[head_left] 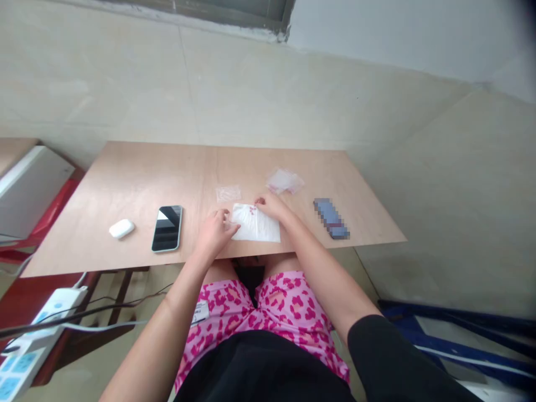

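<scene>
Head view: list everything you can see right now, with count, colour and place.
white sheet: 1, white, near table edge, under both hands
small beads: a few, red, on the sheet's far edge by the right hand
plastic bags: small pile, clear, beyond the sheet to the right
single plastic bag: 1, clear, beyond the sheet
phone: 1, black screen, left of the sheet
earbud case: 1, white, left of the phone
blurred object: 1, blue-grey, right of the sheet
table: 1, light wood
power strip: 1, white, lower left
left hand: on the sheet's left edge
right hand: at the beads
</scene>
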Demonstrator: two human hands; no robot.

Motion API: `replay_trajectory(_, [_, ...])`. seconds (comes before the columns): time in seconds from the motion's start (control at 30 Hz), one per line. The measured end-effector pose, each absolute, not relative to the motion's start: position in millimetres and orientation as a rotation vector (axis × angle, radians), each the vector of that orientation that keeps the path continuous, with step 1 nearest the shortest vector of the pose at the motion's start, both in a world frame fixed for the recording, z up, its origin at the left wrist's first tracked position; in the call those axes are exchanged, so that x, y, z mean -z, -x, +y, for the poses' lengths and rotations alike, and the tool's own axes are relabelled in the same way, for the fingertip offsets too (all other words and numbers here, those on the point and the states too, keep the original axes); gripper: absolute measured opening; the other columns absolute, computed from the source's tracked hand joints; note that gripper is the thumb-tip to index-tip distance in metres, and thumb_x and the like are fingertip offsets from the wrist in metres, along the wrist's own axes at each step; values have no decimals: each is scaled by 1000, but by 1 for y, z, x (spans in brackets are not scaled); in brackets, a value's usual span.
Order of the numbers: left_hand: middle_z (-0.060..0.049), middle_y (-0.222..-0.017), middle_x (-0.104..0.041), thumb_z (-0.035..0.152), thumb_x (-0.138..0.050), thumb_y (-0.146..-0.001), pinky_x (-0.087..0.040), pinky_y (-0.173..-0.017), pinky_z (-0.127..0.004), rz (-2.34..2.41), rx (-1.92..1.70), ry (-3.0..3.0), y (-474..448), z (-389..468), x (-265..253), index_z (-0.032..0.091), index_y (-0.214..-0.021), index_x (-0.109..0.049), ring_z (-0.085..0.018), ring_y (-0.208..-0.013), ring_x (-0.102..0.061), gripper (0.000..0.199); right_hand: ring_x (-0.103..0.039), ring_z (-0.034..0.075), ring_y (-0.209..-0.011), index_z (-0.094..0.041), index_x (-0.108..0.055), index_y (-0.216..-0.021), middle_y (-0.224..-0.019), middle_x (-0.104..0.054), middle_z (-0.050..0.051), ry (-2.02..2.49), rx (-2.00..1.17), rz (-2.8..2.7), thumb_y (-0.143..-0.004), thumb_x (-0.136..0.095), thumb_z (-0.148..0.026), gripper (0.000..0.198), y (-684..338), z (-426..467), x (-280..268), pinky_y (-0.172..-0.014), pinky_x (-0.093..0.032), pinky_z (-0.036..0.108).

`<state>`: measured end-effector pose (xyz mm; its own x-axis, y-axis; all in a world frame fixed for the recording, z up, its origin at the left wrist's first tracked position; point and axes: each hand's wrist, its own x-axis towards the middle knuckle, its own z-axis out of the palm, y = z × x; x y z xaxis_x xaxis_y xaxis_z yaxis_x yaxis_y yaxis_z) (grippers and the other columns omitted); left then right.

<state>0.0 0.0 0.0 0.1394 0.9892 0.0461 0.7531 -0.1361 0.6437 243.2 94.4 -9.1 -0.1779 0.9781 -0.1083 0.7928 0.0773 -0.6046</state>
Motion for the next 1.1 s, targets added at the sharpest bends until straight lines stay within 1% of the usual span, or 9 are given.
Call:
replay_trajectory(0.13, [-16,-115,-72,39,-76,-89,-52,-86,-41,1657,-641,-1967,-1,-1,-2,16,-124,-64,-33,-103,-70,44,-56,14,-64,-17,-74,-85,-70,-68,0,1639,-904,-2109,-87,-67,-20,8,-244,94,21,-60,-36,24])
replay_trajectory(0.3, [-16,-115,-72,41,-75,-90,-52,-85,-40,1648,-644,-1957,0,0,0,15,-126,-63,-32,-102,-70,46,-56,14,-64,-16,-71,-78,-71,-69,1,1643,-910,-2083,-84,-70,-20,7,-245,97,19,-59,-34,24])
replay_trajectory(0.5, [-16,-117,-71,40,-76,-89,-52,-87,-41,1632,-668,-1934,1,1,0,15,-126,-62,-31,-101,-70,46,-62,18,-75,-15,-70,-86,-84,-73,6,1663,-808,-1916,-96,-56,-24,19,-236,88,1,-69,-42,27])
replay_trajectory(0.67, [-13,-115,-69,39,-76,-89,-52,-90,-42,1591,-730,-1934,-2,1,-2,19,-125,-62,-31,-104,-68,44,-67,18,-82,-18,-79,-91,-88,-77,3,1241,-1100,-2015,-97,-62,-36,26,-203,60,-27,-77,-46,27])
replay_trajectory(0.83, [-10,-111,-67,34,-75,-90,-52,-93,-40,1495,-847,-1957,-7,-5,-16,20,-123,-62,-27,-105,-66,38,-67,17,-84,-21,-82,-97,-95,-78,2,1206,-1209,-2015,-96,-65,-42,26,-193,38,-50,-76,-47,26])
replay_trajectory(0.9, [-9,-113,-67,33,-76,-89,-53,-93,-39,1447,-874,-1944,-9,-8,-21,22,-129,-60,-26,-105,-65,45,-67,17,-81,-20,-81,-93,-91,-77,2,1224,-1267,-2045,-92,-69,-38,21,-198,33,-52,-72,-48,26])
replay_trajectory(1.0, [-9,-117,-66,35,-82,-85,-55,-90,-37,1368,-914,-1790,-10,-10,-25,23,-146,-50,-23,-102,-67,69,-66,17,-74,-18,-77,-88,-83,-74,3,1292,-1291,-1893,-91,-67,-36,21,-211,30,-50,-66,-50,26])
replay_trajectory(1.03, [-10,-117,-67,37,-80,-87,-56,-89,-37,1331,-928,-1689,-10,-10,-25,23,-149,-47,-23,-99,-68,72,-66,17,-73,-18,-76,-86,-82,-73,3,1299,-1297,-1819,-90,-67,-37,22,-217,30,-50,-65,-51,26])
replay_trajectory(1.1, [-12,-117,-69,43,-68,-97,-59,-86,-38,1241,-947,-1445,-9,-9,-24,20,-148,-48,-22,-95,-72,59,-66,18,-74,-17,-73,-83,-80,-71,4,1287,-1293,-1694,-88,-68,-37,22,-229,31,-50,-65,-54,26])
